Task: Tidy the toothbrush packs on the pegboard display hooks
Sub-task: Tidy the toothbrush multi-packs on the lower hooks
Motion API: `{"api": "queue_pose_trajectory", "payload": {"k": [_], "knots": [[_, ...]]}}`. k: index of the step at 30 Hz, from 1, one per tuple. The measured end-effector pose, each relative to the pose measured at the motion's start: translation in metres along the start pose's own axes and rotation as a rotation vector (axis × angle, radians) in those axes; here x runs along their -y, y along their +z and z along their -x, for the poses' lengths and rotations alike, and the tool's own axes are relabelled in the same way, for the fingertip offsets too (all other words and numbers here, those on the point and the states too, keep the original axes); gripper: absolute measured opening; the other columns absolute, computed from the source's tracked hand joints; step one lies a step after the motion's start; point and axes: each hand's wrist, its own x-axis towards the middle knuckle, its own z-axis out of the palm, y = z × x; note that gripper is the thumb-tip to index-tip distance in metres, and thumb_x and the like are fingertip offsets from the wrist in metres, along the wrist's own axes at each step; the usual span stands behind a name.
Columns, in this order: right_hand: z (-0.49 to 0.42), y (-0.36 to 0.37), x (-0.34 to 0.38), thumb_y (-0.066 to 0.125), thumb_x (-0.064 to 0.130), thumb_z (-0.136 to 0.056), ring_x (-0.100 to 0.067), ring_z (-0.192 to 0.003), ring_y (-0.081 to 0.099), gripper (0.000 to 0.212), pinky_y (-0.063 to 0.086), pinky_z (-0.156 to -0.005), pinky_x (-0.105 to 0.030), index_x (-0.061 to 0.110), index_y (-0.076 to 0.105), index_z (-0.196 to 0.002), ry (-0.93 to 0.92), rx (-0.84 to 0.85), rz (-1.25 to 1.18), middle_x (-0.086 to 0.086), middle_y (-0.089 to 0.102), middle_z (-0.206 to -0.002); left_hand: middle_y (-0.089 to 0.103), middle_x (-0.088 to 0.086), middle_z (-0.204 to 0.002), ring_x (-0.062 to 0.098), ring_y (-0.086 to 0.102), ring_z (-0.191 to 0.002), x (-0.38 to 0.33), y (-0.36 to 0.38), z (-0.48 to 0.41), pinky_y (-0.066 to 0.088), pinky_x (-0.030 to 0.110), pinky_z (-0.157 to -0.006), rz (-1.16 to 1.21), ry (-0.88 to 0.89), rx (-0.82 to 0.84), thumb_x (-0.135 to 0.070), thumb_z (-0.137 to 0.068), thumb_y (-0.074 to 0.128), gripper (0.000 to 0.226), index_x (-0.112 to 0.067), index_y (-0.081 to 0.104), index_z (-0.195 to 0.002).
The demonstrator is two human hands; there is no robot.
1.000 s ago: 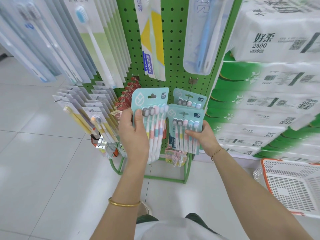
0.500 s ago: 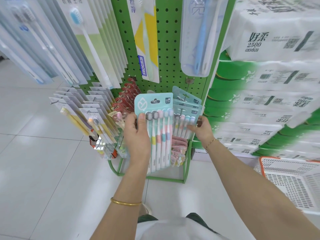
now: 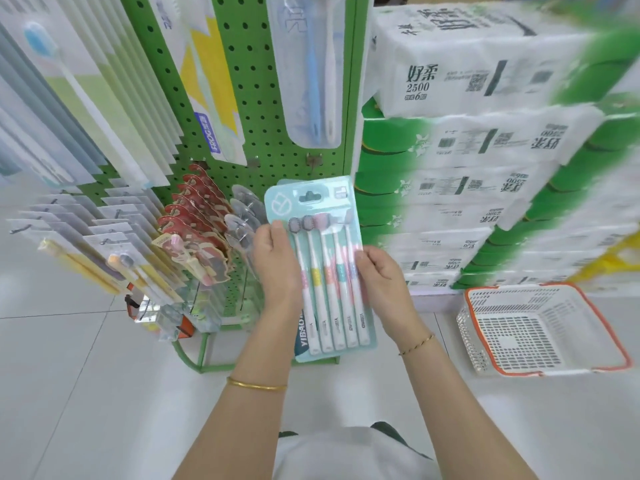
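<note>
White floor tile lay open below your wrists and away to the left. Your left hand gripped the left edge of the teal toothbrush pack, thumb over its face, and your right hand curled round its right edge. Clear hanging packs sat just beside your left knuckles. Behind, the pack's top edge came just below a hook bracket on the green pegboard. A white basket sat well apart on the right.

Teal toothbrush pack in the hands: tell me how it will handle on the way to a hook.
The teal toothbrush pack probably stays stiff: it lies flat though left hand and right hand grip only its sides. Likely light: thin card, five slim brushes. Its glossy blister front may slip.
</note>
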Motion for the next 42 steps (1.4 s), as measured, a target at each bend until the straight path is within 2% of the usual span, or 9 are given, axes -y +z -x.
{"api": "queue_pose_trajectory", "payload": {"k": [6,9,13,24,27,30,36,39,42], "knots": [[0.014,-0.008,0.006,0.049,0.025,-0.096,-0.018,-0.075,0.045,0.025,0.041,-0.071,-0.033,0.005,0.053,-0.081,-0.018,-0.159,-0.206,-0.007,0.05,-0.079,0.046,-0.015,-0.084,0.009,0.048,-0.076,0.001,0.021,0.017,0.033,0.03,-0.065,-0.311,0.248,0.081,-0.049,-0.098,0.036,0.03,-0.02,0.039,-0.105],[0.013,-0.012,0.011,0.05,0.022,-0.096,-0.019,-0.08,0.047,0.021,0.043,-0.077,-0.036,0.006,0.058,-0.084,0.001,-0.219,-0.284,-0.008,0.052,-0.083,0.056,-0.002,-0.119,0.022,0.054,-0.108,0.006,0.025,0.018,0.044,0.036,-0.081,-0.463,0.297,0.137,-0.058,-0.093,0.038,0.055,-0.016,0.039,-0.127],[0.006,-0.017,0.017,0.054,0.023,-0.094,-0.019,-0.08,0.043,0.018,0.041,-0.077,-0.035,0.017,0.057,-0.077,0.031,-0.26,-0.368,-0.008,0.049,-0.084,0.028,0.005,-0.154,0.023,0.033,-0.137,0.006,0.025,0.021,0.033,0.039,-0.105,-0.617,0.278,0.236,-0.061,-0.088,0.048,0.086,-0.013,0.013,-0.15],[-0.011,-0.023,0.023,0.048,0.013,-0.098,-0.01,-0.069,0.051,0.028,0.046,-0.07,-0.024,0.016,0.051,-0.071,0.146,-0.351,-0.566,0.0,0.055,-0.073,0.019,0.001,-0.155,0.017,0.021,-0.142,0.015,0.007,0.015,0.031,0.041,-0.111,-0.655,0.357,0.585,-0.058,-0.084,0.056,0.093,-0.027,-0.001,-0.152],[-0.016,-0.027,0.018,0.048,0.012,-0.098,-0.01,-0.066,0.049,0.027,0.044,-0.067,-0.025,0.016,0.05,-0.071,0.18,-0.411,-0.566,0.0,0.053,-0.071,0.001,-0.005,-0.159,0.011,0.002,-0.146,0.019,0.002,0.017,0.016,0.038,-0.115,-0.712,0.452,0.727,-0.048,-0.087,0.06,0.093,-0.031,-0.005,-0.151],[-0.019,-0.034,0.013,0.046,0.011,-0.098,-0.014,-0.067,0.055,0.022,0.049,-0.067,-0.03,0.013,0.051,-0.076,0.222,-0.445,-0.612,-0.005,0.057,-0.074,-0.013,-0.012,-0.159,0.006,-0.012,-0.145,0.016,-0.002,0.019,0.0,0.031,-0.114,-0.812,0.603,0.864,-0.04,-0.089,0.062,0.085,-0.04,0.003,-0.149],[-0.02,-0.048,0.003,0.04,0.011,-0.101,-0.018,-0.069,0.062,0.015,0.054,-0.068,-0.033,0.006,0.05,-0.091,0.318,-0.483,-0.757,-0.009,0.061,-0.082,-0.006,-0.014,-0.158,-0.002,-0.016,-0.139,0.014,0.0,0.026,-0.008,0.032,-0.117,-1.012,0.727,1.089,-0.041,-0.083,0.069,0.08,-0.039,0.023,-0.148],[-0.016,-0.053,0.002,0.04,0.008,-0.101,-0.011,-0.057,0.064,0.022,0.056,-0.058,-0.027,0.008,0.052,-0.082,0.328,-0.456,-0.731,-0.007,0.061,-0.076,-0.007,-0.014,-0.157,0.0,-0.016,-0.14,0.016,0.002,0.026,-0.009,0.033,-0.118,-1.088,0.778,1.067,-0.038,-0.082,0.07,0.083,-0.039,0.019,-0.148],[-0.014,-0.058,0.003,0.04,0.007,-0.1,-0.018,-0.069,0.064,0.023,0.055,-0.071,-0.034,0.006,0.056,-0.083,0.296,-0.386,-0.693,-0.008,0.063,-0.078,-0.001,-0.006,-0.16,0.011,-0.01,-0.146,0.016,0.004,0.027,-0.008,0.035,-0.119,-1.064,0.852,0.985,-0.02,-0.09,0.061,0.071,-0.035,0.023,-0.149]]}}
